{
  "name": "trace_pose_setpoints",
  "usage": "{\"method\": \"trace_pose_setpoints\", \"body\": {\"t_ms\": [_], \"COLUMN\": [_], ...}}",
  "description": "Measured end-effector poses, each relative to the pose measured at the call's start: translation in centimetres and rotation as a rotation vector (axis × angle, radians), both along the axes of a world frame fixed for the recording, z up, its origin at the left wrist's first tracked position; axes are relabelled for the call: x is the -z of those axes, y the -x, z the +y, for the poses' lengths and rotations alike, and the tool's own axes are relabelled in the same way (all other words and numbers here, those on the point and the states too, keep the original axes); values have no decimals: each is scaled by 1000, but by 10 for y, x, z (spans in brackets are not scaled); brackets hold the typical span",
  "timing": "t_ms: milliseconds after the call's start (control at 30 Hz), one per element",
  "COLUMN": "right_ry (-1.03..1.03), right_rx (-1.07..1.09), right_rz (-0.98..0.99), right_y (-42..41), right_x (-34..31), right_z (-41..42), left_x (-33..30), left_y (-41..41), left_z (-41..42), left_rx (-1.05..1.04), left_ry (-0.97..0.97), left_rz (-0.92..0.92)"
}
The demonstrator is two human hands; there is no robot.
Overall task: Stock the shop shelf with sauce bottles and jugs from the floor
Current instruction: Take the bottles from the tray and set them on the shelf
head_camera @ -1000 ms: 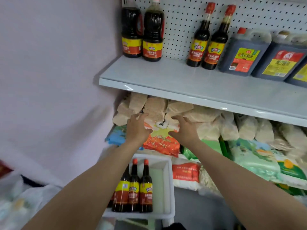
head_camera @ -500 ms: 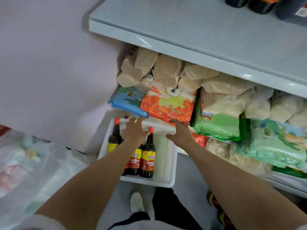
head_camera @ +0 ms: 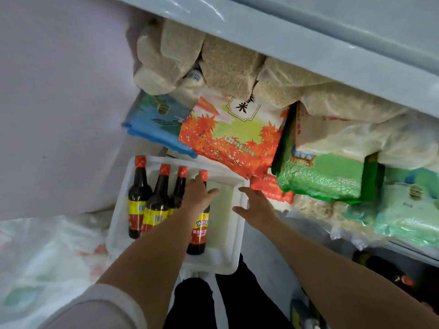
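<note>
Shelf (head_camera: 308, 32) edge fills the top of the view, and under it lie stacked rice bags, the maple-leaf bag (head_camera: 228, 141) lying just above the white tray (head_camera: 235, 233) on the floor. Four sauce bottles stand upright in that tray, crowded to its left half; the right half is bare. The left hand (head_camera: 198, 194) reaches down over the rightmost bottle (head_camera: 198, 233), its fingers loosely spread at the neck just below the red cap, touching or nearly touching, with no wrap visible. The right hand (head_camera: 255, 207) hovers over the tray's right rim, fingers spread, holding nothing.

The step looks like picking the next bottles. Best to wrap the left grip round the neck just under the cap and lift straight up, because the neighbouring bottle (head_camera: 177, 195) leans close and a sideways pull could knock it over. The right hand is placed well to steady the light tray or take a second bottle. Glass looks heavy and smooth, so a full curl beats a fingertip pinch.
</note>
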State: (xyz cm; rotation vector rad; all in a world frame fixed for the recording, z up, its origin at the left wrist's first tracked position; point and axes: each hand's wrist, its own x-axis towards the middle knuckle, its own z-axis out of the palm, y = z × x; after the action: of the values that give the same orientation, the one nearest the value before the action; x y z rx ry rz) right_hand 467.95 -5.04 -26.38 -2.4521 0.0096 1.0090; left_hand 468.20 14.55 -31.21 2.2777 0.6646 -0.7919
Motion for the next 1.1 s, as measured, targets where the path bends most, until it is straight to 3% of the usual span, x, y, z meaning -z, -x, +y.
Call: {"method": "trace_pose_setpoints", "body": {"t_ms": [333, 467, 733, 1000, 1100], "right_ry": [-20, -26, -50, -136, -278], "right_rx": [49, 75, 87, 114, 182], "right_rz": [12, -1, 28, -30, -4], "right_y": [-1, 5, 36, 71, 74], "right_x": [47, 51, 25, -50, -86], "right_z": [-19, -19, -3, 16, 13], "left_x": [105, 103, 14, -134, -198], "left_y": [-16, -12, 15, 31, 20], "left_z": [-1, -2, -9, 2, 8], "left_rx": [-342, -274, -7, 209, 254], "left_ry": [37, 47, 204, 418, 507], "left_rz": [124, 49, -135, -290, -343]}}
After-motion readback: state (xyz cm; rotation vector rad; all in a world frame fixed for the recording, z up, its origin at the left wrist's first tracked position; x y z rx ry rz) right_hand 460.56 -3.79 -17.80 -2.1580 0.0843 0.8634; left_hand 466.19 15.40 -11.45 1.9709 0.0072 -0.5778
